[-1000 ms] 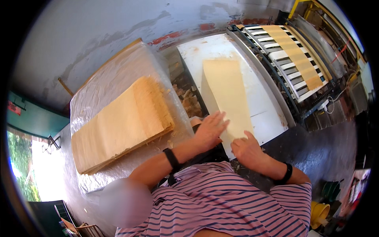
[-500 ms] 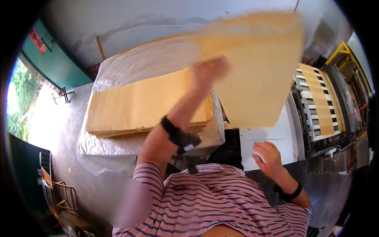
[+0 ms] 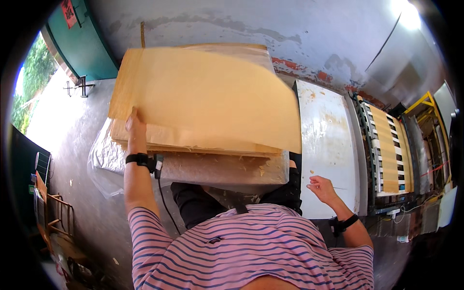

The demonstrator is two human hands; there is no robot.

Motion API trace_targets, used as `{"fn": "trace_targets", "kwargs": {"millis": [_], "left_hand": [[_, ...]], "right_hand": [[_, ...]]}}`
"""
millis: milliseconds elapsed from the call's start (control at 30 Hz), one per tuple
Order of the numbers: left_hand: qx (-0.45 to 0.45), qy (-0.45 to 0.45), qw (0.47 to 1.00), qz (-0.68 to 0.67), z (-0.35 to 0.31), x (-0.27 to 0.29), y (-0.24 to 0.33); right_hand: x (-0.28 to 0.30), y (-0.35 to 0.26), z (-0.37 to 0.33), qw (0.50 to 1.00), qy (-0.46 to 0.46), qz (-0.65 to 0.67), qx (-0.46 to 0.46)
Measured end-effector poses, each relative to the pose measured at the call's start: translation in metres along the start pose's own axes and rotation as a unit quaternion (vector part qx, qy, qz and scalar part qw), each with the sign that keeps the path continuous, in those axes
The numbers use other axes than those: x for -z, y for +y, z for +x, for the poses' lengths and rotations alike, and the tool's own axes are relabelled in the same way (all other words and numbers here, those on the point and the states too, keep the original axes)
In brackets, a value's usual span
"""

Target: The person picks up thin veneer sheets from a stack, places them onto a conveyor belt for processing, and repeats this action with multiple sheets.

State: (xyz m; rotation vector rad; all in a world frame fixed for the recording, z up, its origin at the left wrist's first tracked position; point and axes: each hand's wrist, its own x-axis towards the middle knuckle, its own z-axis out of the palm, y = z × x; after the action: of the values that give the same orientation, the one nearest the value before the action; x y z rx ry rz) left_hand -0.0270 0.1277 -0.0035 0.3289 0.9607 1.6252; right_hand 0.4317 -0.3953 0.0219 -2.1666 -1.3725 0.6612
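Observation:
A large, thin yellow-tan sheet, seemingly wood veneer [image 3: 208,92], spreads over the stack of similar sheets [image 3: 203,148]; its right part is smeared by motion. My left hand [image 3: 136,122] grips its near left edge, with the thumb on top and the other fingers mostly hidden. The stack lies on a plastic-covered pile [image 3: 208,170], its ragged near edges showing below the veneer. Off to the right, over the white tabletop [image 3: 330,145], my right hand [image 3: 323,189] is empty, fingers loosely bent and apart from the thumb.
Further right stands a slatted machine bed [image 3: 374,145] bearing another tan strip [image 3: 388,150], with a yellow frame [image 3: 430,99] behind. A wall [image 3: 217,19] closes off the far side. At left are a green door [image 3: 89,43] and a wooden chair [image 3: 60,212].
My left hand has swung the veneer sheet from above the white tabletop leftward over the stack. My right hand stays near the tabletop, its fingers a little more bent.

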Motion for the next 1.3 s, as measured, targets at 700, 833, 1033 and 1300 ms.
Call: {"fn": "trace_targets", "kwargs": {"millis": [700,833,1033,1300], "left_hand": [[0.052,0.134,0.979,0.147,-0.087,0.037,-0.007],[0.032,0.172,0.958,0.226,-0.082,0.035,-0.002],[-0.035,0.025,0.982,0.184,-0.059,0.072,-0.016],[0.207,-0.092,0.944,0.240,-0.116,0.077,-0.032]], "right_hand": [[-0.017,-0.087,0.081,0.903,-0.037,0.403,-0.147],[-0.021,-0.092,0.090,0.906,-0.039,0.403,-0.124],[-0.021,-0.096,0.095,0.898,-0.037,0.417,-0.136],[-0.026,-0.031,0.069,0.890,-0.030,0.395,-0.227]]}}
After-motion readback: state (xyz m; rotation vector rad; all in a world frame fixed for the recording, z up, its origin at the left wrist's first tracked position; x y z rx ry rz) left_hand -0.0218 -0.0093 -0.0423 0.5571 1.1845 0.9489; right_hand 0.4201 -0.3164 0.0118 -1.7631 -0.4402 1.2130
